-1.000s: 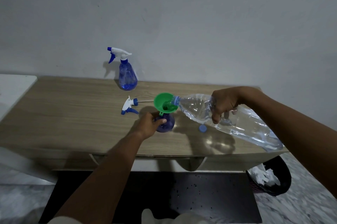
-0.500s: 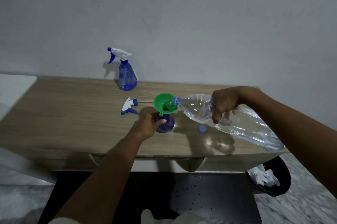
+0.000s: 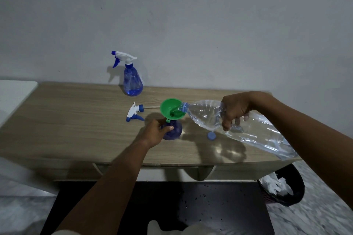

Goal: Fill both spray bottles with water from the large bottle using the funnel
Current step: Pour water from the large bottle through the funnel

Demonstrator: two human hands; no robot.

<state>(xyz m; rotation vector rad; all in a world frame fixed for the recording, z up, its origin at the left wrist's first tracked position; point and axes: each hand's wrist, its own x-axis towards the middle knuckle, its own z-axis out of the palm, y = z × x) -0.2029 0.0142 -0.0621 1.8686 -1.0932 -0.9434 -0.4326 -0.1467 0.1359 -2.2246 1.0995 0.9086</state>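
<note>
Not much has changed from half a second back, the pour just keeps going. The right hand (image 3: 236, 109) has its grip curled over the top of the large bottle (image 3: 261, 135), which is tipped nearly flat with its mouth poking into the green funnel (image 3: 168, 107), same angle as before as far as I can tell. The funnel sits in the neck of the open spray bottle (image 3: 173, 132) on the worktop (image 3: 76, 120), and the left hand (image 3: 155, 132) has its grip wrapped round that bottle's body, thumb across the front, hasn't budged.

Its sprayer head (image 3: 133, 113) lies on its side just left of the funnel. The blue cap (image 3: 211, 136) sits on the worktop under the large bottle. The other spray bottle (image 3: 132, 79) stands upright at the back by the wall, sprayer on.
</note>
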